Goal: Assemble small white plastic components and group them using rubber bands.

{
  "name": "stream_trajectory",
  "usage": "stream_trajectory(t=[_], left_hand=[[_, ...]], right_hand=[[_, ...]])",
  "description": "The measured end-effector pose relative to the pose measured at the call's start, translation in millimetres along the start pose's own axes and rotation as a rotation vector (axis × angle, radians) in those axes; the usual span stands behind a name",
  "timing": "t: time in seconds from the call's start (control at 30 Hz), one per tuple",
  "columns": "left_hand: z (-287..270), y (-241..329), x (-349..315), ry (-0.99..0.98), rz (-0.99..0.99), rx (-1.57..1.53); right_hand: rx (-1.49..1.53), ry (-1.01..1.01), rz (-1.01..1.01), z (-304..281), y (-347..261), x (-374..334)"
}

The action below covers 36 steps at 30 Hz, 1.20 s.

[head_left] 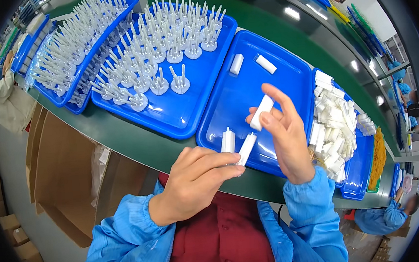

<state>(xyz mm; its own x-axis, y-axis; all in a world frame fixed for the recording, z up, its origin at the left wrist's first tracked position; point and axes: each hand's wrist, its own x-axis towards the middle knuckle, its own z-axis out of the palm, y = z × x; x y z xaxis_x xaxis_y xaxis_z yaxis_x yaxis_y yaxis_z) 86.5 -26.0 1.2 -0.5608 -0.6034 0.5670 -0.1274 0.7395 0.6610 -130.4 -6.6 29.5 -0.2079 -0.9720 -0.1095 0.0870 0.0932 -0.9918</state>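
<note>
My left hand (pixel 196 179) is closed near the front edge of a blue tray (pixel 239 42). Between its fingertips are two white rectangular tubes (pixel 247 148), side by side, each with a thin prong sticking out at the top; their lower ends are partly hidden by my fingers. Over the same tray, my right hand (pixel 288 129) pinches a single white rectangular tube (pixel 263 111) between thumb and fingers, apart from the left hand's pair. Two more white pieces, a short one (pixel 237 64) and a longer one with a dark-tipped end (pixel 266 64), lie at the tray's far side.
Left of it, a blue tray (pixel 170 126) holds many clear two-pronged pieces (pixel 180 83); stacked trays (pixel 64 98) beyond hold more. At right are a pile of white tubes (pixel 332 126) and orange-yellow strands (pixel 377 159). An open cardboard box (pixel 65 177) stands below left. Other people work nearby.
</note>
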Motion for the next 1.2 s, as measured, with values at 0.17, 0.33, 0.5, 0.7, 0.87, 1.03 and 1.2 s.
stream_trajectory(t=[0.17, 0.33, 0.5, 0.7, 0.87, 1.03, 1.2], left_hand=[[1.8, 7.1, 2.6, -0.017, 0.005, 0.023], [7.3, 4.6, 3.8, 0.008, 0.024, 0.048], [7.5, 9.0, 4.3, -0.046, 0.052, 0.088], [7.1, -1.1, 1.7, 0.02, 0.116, 0.079], [9.2, -7.6, 12.0, 0.246, 0.058, 0.035], [2.8, -13.2, 2.4, 0.156, 0.014, 0.065], [17.1, -12.9, 5.4, 0.152, -0.015, -0.026]], right_hand=[[-0.132, -0.052, -0.027, -7.3, 2.5, -6.7], [-0.112, -0.005, -0.045, -12.1, 10.8, -9.7], [-0.167, -0.029, -0.067, -17.7, 9.4, -12.1], [-0.611, -0.17, -0.407, -8.3, 10.6, -29.6], [-0.319, 0.054, -0.388, 15.1, 23.5, -42.9], [-0.681, 0.011, -0.602, -2.7, 20.1, 32.8], [-1.224, 0.497, -0.666, -65.4, 50.0, 129.8]])
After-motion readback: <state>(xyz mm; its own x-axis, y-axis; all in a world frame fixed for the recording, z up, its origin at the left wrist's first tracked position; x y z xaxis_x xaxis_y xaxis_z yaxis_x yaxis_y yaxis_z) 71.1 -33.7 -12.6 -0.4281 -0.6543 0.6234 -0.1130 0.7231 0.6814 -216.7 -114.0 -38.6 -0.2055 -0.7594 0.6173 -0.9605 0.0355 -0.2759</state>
